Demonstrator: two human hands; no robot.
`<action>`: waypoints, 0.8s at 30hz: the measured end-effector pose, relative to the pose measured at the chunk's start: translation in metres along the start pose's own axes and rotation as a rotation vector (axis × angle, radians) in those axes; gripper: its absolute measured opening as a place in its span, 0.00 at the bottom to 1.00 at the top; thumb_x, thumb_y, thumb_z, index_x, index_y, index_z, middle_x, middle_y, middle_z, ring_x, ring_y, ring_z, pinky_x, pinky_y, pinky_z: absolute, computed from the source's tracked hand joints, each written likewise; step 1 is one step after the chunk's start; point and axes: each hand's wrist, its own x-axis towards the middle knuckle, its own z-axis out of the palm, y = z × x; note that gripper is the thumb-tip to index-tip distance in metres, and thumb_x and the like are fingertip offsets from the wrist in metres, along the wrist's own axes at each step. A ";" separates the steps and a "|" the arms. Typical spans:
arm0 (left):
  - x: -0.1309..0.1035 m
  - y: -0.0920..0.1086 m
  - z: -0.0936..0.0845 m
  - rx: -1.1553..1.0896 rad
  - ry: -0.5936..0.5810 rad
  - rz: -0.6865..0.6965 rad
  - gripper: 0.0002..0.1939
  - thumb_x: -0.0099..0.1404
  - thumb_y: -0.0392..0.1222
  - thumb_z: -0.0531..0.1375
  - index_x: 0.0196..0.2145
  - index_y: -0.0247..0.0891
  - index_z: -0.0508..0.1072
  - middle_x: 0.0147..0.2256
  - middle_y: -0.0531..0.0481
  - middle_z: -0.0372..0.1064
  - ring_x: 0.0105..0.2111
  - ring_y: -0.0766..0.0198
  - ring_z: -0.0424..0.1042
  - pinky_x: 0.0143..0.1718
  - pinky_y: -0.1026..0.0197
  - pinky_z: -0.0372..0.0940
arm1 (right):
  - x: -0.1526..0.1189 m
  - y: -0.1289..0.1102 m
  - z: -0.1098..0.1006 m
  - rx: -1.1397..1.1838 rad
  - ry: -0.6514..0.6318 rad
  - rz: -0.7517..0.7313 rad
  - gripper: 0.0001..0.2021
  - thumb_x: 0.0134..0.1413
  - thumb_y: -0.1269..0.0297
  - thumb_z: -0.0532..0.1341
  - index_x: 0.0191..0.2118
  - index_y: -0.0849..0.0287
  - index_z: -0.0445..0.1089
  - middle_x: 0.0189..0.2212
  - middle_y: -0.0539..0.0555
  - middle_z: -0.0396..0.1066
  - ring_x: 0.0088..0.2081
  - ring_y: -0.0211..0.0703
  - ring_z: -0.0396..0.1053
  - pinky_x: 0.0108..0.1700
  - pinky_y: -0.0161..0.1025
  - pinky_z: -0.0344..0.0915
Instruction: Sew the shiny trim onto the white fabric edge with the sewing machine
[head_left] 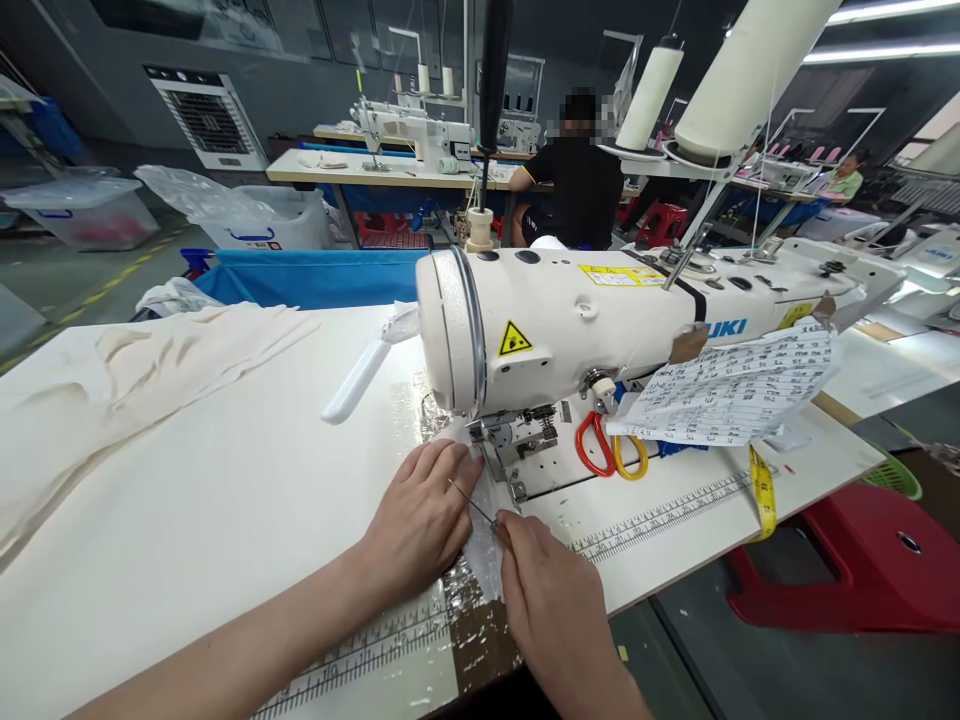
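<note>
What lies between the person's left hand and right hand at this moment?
In the head view, thin whitish material lies between the left hand and the right hand; a slim metal tool in the right hand reaches across it.

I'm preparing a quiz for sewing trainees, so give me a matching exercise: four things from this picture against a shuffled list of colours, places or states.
Column one
1. Left hand
2. Right hand
3. Tape measure
4. Paper sheet

Column two
A. covered in writing
B. grips a thin pointed tool
C. yellow
D. lies on pale material

Pairs: 1-D, 2-B, 3-C, 4-A
</note>
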 end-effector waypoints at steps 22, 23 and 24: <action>-0.006 0.007 0.005 0.009 0.052 0.096 0.22 0.72 0.40 0.48 0.57 0.27 0.70 0.57 0.38 0.69 0.59 0.49 0.65 0.62 0.46 0.56 | -0.020 0.009 -0.008 0.110 0.124 -0.043 0.15 0.66 0.72 0.47 0.51 0.60 0.66 0.38 0.57 0.79 0.33 0.47 0.79 0.29 0.37 0.72; -0.006 0.006 0.005 0.011 0.052 0.096 0.22 0.72 0.40 0.48 0.57 0.27 0.70 0.57 0.38 0.69 0.59 0.49 0.64 0.62 0.46 0.56 | -0.022 0.013 -0.009 0.132 0.125 -0.032 0.14 0.66 0.72 0.48 0.51 0.60 0.66 0.39 0.57 0.79 0.35 0.46 0.80 0.31 0.37 0.73; -0.006 0.006 0.005 0.011 0.052 0.095 0.22 0.72 0.39 0.47 0.57 0.27 0.70 0.57 0.38 0.69 0.60 0.49 0.64 0.63 0.45 0.55 | -0.024 0.017 -0.011 0.159 0.125 -0.015 0.14 0.66 0.71 0.49 0.52 0.59 0.66 0.40 0.56 0.80 0.36 0.45 0.80 0.32 0.36 0.73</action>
